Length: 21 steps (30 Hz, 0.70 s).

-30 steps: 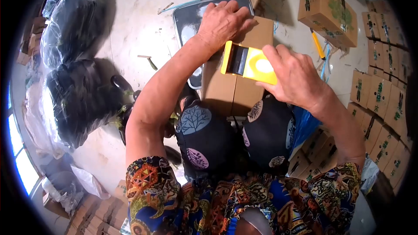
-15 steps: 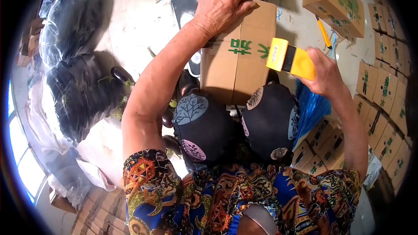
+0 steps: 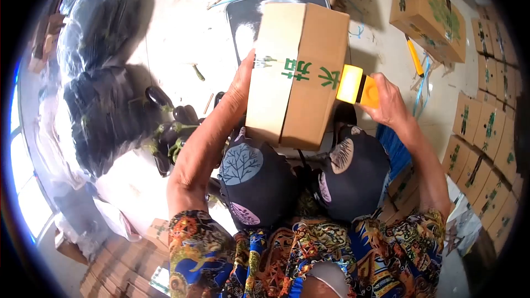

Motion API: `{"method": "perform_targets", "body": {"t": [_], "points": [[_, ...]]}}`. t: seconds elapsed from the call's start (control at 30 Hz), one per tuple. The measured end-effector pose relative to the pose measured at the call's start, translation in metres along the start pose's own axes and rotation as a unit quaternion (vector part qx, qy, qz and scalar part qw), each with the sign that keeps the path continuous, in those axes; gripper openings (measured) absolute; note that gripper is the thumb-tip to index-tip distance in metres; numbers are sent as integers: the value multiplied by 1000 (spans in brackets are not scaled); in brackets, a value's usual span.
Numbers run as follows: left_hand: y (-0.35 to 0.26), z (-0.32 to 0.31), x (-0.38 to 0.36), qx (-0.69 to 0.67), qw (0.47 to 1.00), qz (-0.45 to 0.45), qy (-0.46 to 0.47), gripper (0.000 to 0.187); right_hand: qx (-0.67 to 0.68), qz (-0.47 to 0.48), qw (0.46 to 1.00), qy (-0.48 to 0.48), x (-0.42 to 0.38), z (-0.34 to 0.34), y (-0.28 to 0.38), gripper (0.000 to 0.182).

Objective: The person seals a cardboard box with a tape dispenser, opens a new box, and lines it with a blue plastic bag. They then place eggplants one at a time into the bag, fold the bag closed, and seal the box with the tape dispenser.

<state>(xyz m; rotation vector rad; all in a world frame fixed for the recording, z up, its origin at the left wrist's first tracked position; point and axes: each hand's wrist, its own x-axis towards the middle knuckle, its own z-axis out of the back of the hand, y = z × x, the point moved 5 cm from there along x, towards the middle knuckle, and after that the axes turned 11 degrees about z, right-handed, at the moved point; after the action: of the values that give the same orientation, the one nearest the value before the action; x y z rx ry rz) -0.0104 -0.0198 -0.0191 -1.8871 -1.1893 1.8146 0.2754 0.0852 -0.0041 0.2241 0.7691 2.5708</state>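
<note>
A brown cardboard box (image 3: 317,49) with green printed characters sits in front of my knees, its closed flaps meeting in a seam along the top. Against its left side lies my left hand (image 3: 243,80), holding it there; the fingers are mostly hidden by the box. My right hand (image 3: 386,102) is closed around a yellow tape dispenser (image 3: 349,84) with a black band. The dispenser's front end touches or nearly touches the box's right edge. Behind the box is a dark-topped platform with a pale rim (image 3: 237,14).
Eggplants (image 3: 185,115) lie on the floor at left, near a dark plastic-wrapped bundle (image 3: 105,121). Another printed box (image 3: 428,16) stands at upper right, with a yellow cutter knife (image 3: 414,55) beside it. Stacked boxes (image 3: 488,116) line the right side.
My left hand has moved from the box's top far edge down to its left side. The box has tilted and turned slightly. The tape dispenser has come down to the box's right edge.
</note>
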Motion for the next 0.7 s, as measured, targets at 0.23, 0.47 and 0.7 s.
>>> {"method": "perform_targets", "body": {"t": [0.23,0.47,0.7], "points": [[107,13,110,-134,969,123,170,37,-82,-30,996,31,29,63,69,60],[1,34,37,-10,995,-90,40,69,-195,18,978,74,110,23,121,54],[-1,38,45,273,936,-193,-108,64,-163,-3,977,136,135,19,124,60]]}}
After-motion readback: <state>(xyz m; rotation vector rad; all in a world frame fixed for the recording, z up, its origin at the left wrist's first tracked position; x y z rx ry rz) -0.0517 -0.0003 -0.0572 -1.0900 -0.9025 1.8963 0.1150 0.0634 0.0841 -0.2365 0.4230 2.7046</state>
